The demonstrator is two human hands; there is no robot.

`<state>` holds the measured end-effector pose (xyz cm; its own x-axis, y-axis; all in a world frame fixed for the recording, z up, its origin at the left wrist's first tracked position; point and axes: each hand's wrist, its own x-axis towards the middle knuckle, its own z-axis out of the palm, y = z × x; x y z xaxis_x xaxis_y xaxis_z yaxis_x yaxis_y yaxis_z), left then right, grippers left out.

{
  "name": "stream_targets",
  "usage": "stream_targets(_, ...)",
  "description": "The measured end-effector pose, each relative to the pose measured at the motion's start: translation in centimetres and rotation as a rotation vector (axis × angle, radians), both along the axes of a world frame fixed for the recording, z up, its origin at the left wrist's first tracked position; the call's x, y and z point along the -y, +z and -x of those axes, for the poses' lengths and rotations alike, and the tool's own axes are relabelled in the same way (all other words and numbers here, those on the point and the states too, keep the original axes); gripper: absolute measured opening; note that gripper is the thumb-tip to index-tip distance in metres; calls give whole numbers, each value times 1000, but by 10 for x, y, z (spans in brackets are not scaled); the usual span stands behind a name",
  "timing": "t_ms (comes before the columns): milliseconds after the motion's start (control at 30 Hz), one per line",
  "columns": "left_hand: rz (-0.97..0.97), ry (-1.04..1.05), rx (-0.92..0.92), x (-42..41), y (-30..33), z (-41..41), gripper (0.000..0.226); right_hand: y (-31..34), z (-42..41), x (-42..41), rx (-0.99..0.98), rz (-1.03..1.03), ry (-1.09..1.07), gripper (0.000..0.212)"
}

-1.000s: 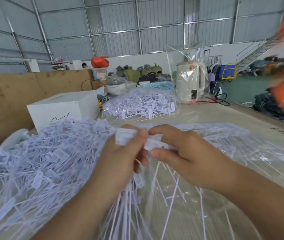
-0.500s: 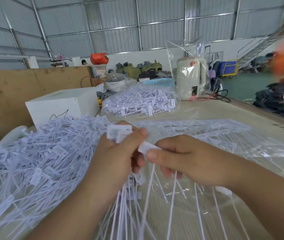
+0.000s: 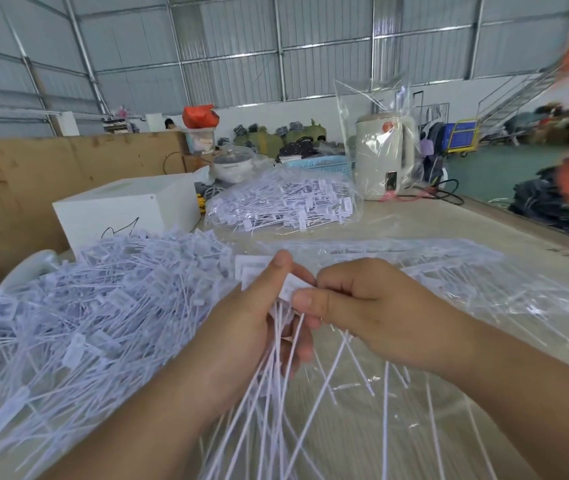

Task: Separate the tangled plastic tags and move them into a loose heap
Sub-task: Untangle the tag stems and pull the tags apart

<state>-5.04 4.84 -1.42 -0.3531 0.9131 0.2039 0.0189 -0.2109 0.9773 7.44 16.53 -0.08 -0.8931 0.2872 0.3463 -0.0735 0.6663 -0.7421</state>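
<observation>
Fingers (image 3: 305, 299) of the right hand (image 3: 376, 306) pinch the flat white head of one tag (image 3: 291, 289) between thumb and forefinger; the remaining fingers curl under. Left hand (image 3: 255, 323) grips a bundle of tags (image 3: 269, 368) near their heads, thumb laid up over the top, other fingers wrapped round behind; the thin tails hang down and fan out toward the near edge of the table (image 3: 484, 226).

Judgement: the bundle is held high and close so the tails dangle free, which should let a single tag slide out without dragging its neighbours. The left hand acts as the anchor, the right as the puller.

Pose: both forearms come in from the near edge and meet mid-table, wrists roughly level, hands touching at the fingertips.

Loose heap (image 3: 85, 323) of separated tags lies on the left side of the table, just beside the left hand, presumably so a freed tag needs only a short move. Clear plastic sheet (image 3: 484, 292) spreads under and right of the hands. A bagged batch of tags (image 3: 283, 206) sits toward the far edge, next to a white box (image 3: 127, 209).

Task well under way; bundle not yet finished.
</observation>
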Motion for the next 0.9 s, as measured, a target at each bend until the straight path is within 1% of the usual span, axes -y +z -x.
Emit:
stream_targets(100,25,-33,16,1,0,1,52,-3,3,3,-28,1,-33,43)
stream_targets(167,47,-51,-15,2,0,2,55,-5,4,4,-41,-27,-88,46)
stream_targets(200,55,-47,-52,3,1,2,53,-6,4,4,-35,-46,-110,47)
stream_targets(267,56,-13,-99,1,1,1,45,-7,4,3,-4,-93,-138,43)
stream_targets(333,64,33,-93,0,0,3,40,-7,3,3,28,-142,-148,40)
stream_targets(400,88,62,-44,-1,-1,6,38,-4,2,3,60,-161,-136,42)
stream_targets(500,82,110,75,-2,0,16,32,2,-2,0,109,-115,-107,38)
stream_targets(567,89,134,36,-2,-1,20,30,5,-4,-3,161,-58,-95,36)
stream_targets(633,86,130,-5,-1,-2,19,23,6,-5,-3,214,-11,-42,32)
stream_targets(700,71,136,-22,-2,-3,16,18,7,-5,0,219,36,22,26)
stream_targets(733,69,146,-29,-2,-3,15,21,7,-4,1,202,56,32,22)
stream_targets(767,63,158,-21,-3,-2,14,23,7,-3,2,177,69,24,20)
stream_targets(833,55,171,71,-5,0,13,23,5,0,3,115,38,-35,22)
stream_targets(867,62,163,144,-6,1,13,22,3,2,5,85,-29,-83,24)
stream_targets(900,75,154,212,-7,3,13,22,3,4,7,72,-139,-141,26)
